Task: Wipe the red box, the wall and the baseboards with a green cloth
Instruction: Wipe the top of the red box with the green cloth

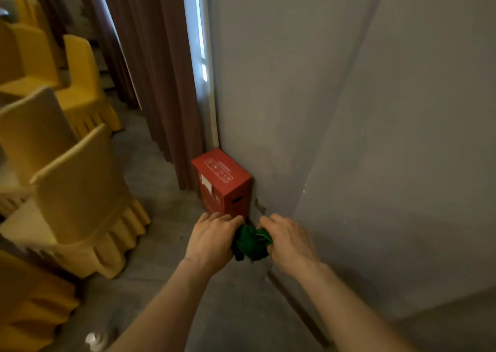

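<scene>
A red box (224, 184) with white markings stands upright on the floor against the grey wall (335, 115). Just in front of it, a bunched green cloth (251, 241) hangs between both my hands. My left hand (212, 240) grips its left side and my right hand (288, 241) grips its right side. A dark baseboard (298, 307) runs along the foot of the wall below my right arm; part of it looks chipped near the box.
Several chairs in yellow covers (77, 198) crowd the left side. A brown curtain (158, 78) hangs behind the box beside a bright window strip (200, 43). Grey carpet (150, 174) runs between chairs and wall. A small white object (94, 339) lies on the floor at bottom left.
</scene>
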